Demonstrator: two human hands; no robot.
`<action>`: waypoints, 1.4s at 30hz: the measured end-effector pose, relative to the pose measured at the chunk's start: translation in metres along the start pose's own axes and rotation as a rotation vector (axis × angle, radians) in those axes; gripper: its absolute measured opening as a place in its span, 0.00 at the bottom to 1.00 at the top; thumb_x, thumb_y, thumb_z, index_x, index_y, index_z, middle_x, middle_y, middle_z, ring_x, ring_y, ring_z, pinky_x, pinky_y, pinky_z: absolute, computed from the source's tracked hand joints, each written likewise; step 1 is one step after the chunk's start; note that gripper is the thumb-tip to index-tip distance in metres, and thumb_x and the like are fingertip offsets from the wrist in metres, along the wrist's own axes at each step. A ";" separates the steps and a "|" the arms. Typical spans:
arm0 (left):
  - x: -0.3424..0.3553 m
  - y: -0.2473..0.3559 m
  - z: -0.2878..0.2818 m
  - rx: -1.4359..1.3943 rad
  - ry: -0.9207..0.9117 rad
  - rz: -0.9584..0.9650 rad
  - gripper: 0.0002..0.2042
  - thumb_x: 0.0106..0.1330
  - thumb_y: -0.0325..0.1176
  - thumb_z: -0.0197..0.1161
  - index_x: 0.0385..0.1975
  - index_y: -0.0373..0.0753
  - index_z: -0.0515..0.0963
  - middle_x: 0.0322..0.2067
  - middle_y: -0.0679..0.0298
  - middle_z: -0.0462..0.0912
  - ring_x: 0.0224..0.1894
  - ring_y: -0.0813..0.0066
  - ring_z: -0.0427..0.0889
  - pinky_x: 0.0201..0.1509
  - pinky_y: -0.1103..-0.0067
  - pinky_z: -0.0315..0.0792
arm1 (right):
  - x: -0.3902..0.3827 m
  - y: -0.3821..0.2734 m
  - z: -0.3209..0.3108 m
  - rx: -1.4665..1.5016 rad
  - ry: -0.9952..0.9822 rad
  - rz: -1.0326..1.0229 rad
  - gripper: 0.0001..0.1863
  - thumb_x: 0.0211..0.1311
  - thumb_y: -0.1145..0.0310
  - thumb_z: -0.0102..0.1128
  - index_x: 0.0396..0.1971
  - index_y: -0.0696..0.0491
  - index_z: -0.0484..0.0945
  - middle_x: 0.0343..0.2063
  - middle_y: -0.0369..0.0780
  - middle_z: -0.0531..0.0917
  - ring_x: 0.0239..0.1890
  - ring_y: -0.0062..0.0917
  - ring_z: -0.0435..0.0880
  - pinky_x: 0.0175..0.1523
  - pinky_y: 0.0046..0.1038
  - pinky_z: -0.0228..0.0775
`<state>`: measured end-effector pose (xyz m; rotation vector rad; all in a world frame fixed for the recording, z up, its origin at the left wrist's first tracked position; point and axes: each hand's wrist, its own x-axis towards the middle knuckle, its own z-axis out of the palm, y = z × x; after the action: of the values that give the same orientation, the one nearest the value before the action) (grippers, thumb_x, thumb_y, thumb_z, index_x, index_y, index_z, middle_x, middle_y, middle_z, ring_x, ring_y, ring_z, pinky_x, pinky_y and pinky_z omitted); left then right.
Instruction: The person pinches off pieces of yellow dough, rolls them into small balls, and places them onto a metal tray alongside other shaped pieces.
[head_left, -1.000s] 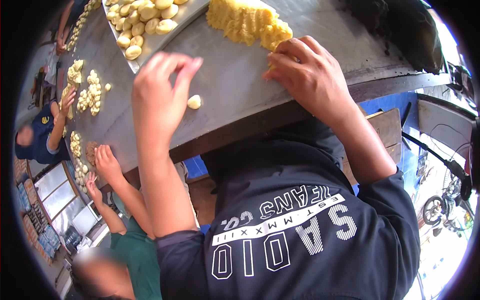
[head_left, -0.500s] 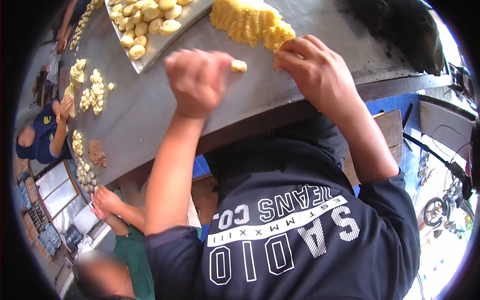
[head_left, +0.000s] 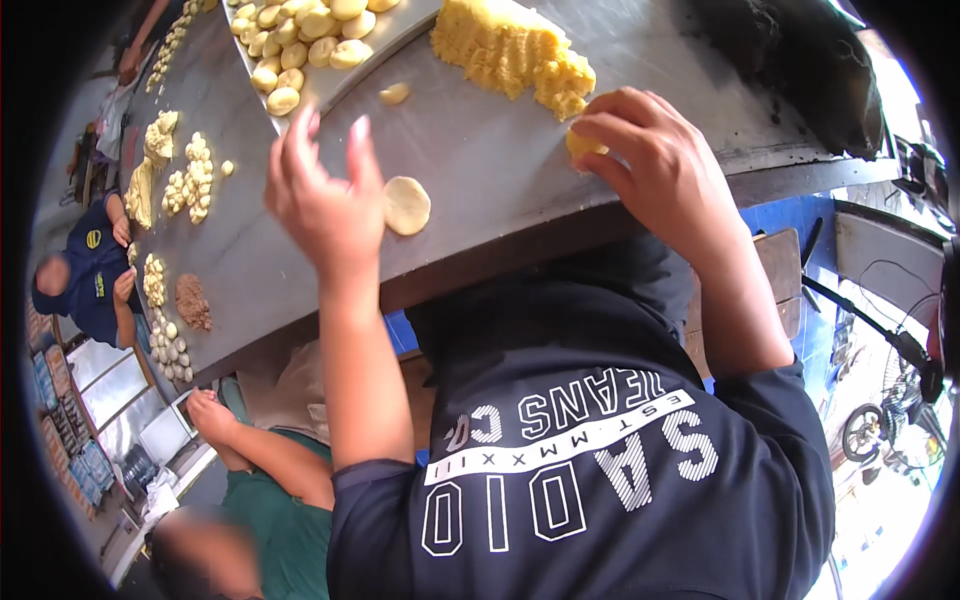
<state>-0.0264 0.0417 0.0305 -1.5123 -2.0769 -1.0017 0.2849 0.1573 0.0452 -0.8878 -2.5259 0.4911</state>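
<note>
My left hand (head_left: 328,195) hovers above the metal table with its fingers spread and nothing in them. Just right of its thumb side lies a flat, pale dough disc (head_left: 407,206). Farther back is a small dough piece (head_left: 395,93). My right hand (head_left: 645,150) pinches a lump of yellow filling (head_left: 585,148) between thumb and fingers, which partly cover it. Right behind that hand stands a big crumbly mound of yellow filling (head_left: 510,55).
A tray (head_left: 345,88) of round dough balls stands at the back left. Several dough clusters and a brown crumbly heap (head_left: 193,302) lie along the left of the table (head_left: 290,260). A dark bundle (head_left: 800,70) sits far right. Other people work at the left.
My left hand has gone from closed to open and moved slightly left. The dough disc now shows beside it; the small ball to its right is gone. My right hand now holds yellow filling.
</note>
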 end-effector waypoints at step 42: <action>-0.042 0.057 -0.017 -0.612 -0.735 0.014 0.33 0.39 0.47 0.99 0.37 0.39 0.81 0.30 0.62 0.86 0.33 0.57 0.89 0.39 0.64 0.81 | 0.033 -0.067 0.045 0.512 -0.001 -0.073 0.26 0.49 0.70 0.85 0.52 0.49 0.92 0.54 0.42 0.88 0.57 0.44 0.87 0.64 0.45 0.83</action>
<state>0.0394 0.0112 0.0321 -2.5014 -2.3139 -1.2879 0.2055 0.1213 0.0457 -0.5954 -2.2550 1.0501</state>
